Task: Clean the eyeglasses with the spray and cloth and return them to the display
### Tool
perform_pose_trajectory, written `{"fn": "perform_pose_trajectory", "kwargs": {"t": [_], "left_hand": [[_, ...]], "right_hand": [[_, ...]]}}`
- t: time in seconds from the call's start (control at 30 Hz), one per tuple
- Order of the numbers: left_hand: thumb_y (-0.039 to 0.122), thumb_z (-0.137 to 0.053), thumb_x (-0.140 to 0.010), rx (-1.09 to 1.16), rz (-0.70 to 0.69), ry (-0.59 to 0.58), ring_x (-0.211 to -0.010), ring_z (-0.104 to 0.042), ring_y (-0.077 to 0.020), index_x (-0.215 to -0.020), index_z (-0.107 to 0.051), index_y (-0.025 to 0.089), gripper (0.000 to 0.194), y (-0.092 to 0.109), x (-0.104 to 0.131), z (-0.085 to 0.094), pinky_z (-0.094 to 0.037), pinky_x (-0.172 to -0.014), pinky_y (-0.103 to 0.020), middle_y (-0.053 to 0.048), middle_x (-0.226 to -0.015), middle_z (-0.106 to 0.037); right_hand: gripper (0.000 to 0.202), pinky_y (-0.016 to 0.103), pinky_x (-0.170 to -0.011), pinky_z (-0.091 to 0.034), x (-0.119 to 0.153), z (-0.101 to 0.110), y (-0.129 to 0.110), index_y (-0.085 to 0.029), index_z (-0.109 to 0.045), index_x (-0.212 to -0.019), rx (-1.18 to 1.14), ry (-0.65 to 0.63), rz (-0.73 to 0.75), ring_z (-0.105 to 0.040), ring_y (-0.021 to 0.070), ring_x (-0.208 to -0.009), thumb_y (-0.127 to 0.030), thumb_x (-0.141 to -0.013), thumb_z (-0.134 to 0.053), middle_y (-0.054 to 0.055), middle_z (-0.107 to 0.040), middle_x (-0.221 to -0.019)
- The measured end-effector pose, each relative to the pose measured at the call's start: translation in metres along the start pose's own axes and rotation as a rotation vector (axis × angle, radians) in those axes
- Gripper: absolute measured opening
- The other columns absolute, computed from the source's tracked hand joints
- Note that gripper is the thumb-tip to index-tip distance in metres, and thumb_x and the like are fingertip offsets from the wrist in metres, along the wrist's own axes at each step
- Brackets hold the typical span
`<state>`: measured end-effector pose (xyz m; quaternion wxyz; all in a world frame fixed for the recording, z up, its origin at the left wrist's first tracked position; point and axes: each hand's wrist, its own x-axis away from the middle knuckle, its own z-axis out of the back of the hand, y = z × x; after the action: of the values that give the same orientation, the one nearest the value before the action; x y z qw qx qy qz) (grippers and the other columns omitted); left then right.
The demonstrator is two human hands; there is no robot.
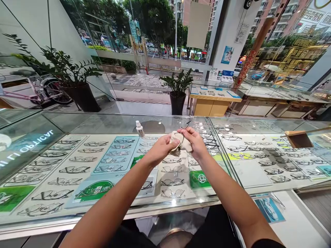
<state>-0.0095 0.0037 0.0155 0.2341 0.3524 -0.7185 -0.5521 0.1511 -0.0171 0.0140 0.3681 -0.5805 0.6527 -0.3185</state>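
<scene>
Above the glass counter my left hand [162, 147] is closed on a pale cloth [176, 138], its thumb pressing the fabric. The cloth is folded around part of a pair of glasses [190, 121]. One lens of the glasses and a thin dark rim stick out past my fingers; the rest is covered by the cloth and hands. My right hand [196, 141] pinches the glasses close to the cloth, fingers bent together. Beyond my left hand, a small white bottle [140, 129] stands upright on the counter.
Under the glass top [113, 120] lie many rows of eyeglass frames [74, 169]. A dark round shape [153, 126] shows behind the bottle. At right stands a wood-edged mirror [298, 138]. An open white drawer [297, 220] sits below right. Potted plants [177, 101] stand beyond the counter.
</scene>
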Motion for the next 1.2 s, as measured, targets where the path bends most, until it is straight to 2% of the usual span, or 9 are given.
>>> {"fn": "perform_pose_trajectory", "kwargs": {"t": [0.13,0.27,0.43,0.57,0.67,0.83,0.97,1.1,1.2], "left_hand": [[0.052,-0.087,-0.077,-0.049,-0.038,0.108,-0.062,-0.058,-0.0113,-0.126,-0.062,0.017,0.065,-0.005,-0.003,-0.001,-0.047,-0.057,-0.021,0.000,-0.078,-0.067],[0.064,-0.078,-0.082,-0.086,-0.078,0.210,-0.057,-0.054,-0.0107,-0.119,-0.066,0.016,0.062,-0.008,-0.008,0.003,-0.041,-0.053,-0.020,0.001,-0.071,-0.064],[0.064,-0.075,-0.084,-0.115,-0.054,0.083,-0.062,-0.055,-0.0111,-0.107,-0.070,0.014,0.055,0.001,-0.003,0.014,-0.044,-0.058,-0.022,-0.002,-0.076,-0.066],[0.054,-0.082,-0.081,-0.148,-0.054,-0.063,-0.071,-0.060,-0.0131,-0.123,-0.067,0.016,0.059,0.006,0.003,0.018,-0.047,-0.064,-0.023,-0.004,-0.088,-0.068],[0.055,-0.082,-0.082,-0.216,-0.105,0.008,-0.064,-0.054,-0.0106,-0.127,-0.063,0.017,0.062,0.001,0.001,0.014,-0.041,-0.058,-0.021,-0.002,-0.085,-0.065],[0.065,-0.069,-0.089,-0.253,-0.190,0.160,-0.058,-0.046,-0.0091,-0.111,-0.064,0.016,0.055,-0.007,-0.004,0.011,-0.036,-0.053,-0.020,0.001,-0.074,-0.058],[0.068,-0.063,-0.092,-0.310,-0.159,0.069,-0.055,-0.041,-0.0089,-0.098,-0.064,0.015,0.053,0.003,0.001,0.019,-0.035,-0.051,-0.022,0.001,-0.069,-0.052],[0.060,-0.072,-0.088,-0.300,-0.126,-0.072,-0.066,-0.050,-0.0115,-0.120,-0.066,0.017,0.054,0.010,0.007,0.021,-0.043,-0.060,-0.023,-0.003,-0.087,-0.062],[0.056,-0.077,-0.086,-0.289,-0.158,0.002,-0.067,-0.051,-0.0112,-0.128,-0.064,0.018,0.058,0.004,0.005,0.018,-0.041,-0.061,-0.022,-0.002,-0.088,-0.063]], "right_hand": [[0.028,0.029,-0.084,-0.056,0.000,0.001,0.005,-0.024,-0.074,-0.083,0.064,-0.045,0.034,-0.070,0.0166,-0.089,-0.045,-0.074,-0.090,0.003,-0.081,-0.108],[0.023,0.032,-0.095,-0.054,0.001,0.002,0.006,-0.025,-0.077,-0.086,0.134,-0.096,0.083,-0.071,0.0177,-0.095,-0.043,-0.077,-0.088,0.002,-0.081,-0.105],[0.027,0.034,-0.091,-0.055,0.002,0.002,-0.001,-0.024,-0.075,-0.080,0.105,-0.064,0.047,-0.072,0.0191,-0.095,-0.045,-0.073,-0.091,0.003,-0.082,-0.108],[0.030,0.033,-0.090,-0.057,0.002,0.002,-0.003,-0.024,-0.074,-0.078,0.059,-0.008,0.010,-0.073,0.0205,-0.099,-0.044,-0.068,-0.094,0.003,-0.082,-0.109],[0.027,0.035,-0.098,-0.055,0.002,0.002,0.001,-0.024,-0.076,-0.080,0.096,-0.023,0.049,-0.072,0.0221,-0.108,-0.044,-0.071,-0.092,0.004,-0.082,-0.109],[0.025,0.040,-0.105,-0.052,0.002,0.003,0.008,-0.024,-0.078,-0.083,0.184,-0.070,0.124,-0.072,0.0245,-0.113,-0.044,-0.075,-0.090,0.006,-0.082,-0.104],[0.027,0.039,-0.095,-0.057,0.002,0.004,0.005,-0.025,-0.077,-0.083,0.172,-0.042,0.076,-0.073,0.0252,-0.108,-0.047,-0.074,-0.090,0.006,-0.082,-0.110],[0.028,0.037,-0.092,-0.059,0.002,0.003,0.003,-0.025,-0.076,-0.081,0.094,-0.011,0.019,-0.072,0.0248,-0.111,-0.046,-0.071,-0.092,0.005,-0.082,-0.111],[0.027,0.038,-0.102,-0.055,0.002,0.001,0.007,-0.025,-0.077,-0.082,0.083,-0.030,0.040,-0.072,0.0237,-0.113,-0.045,-0.073,-0.092,0.005,-0.082,-0.109]]}}
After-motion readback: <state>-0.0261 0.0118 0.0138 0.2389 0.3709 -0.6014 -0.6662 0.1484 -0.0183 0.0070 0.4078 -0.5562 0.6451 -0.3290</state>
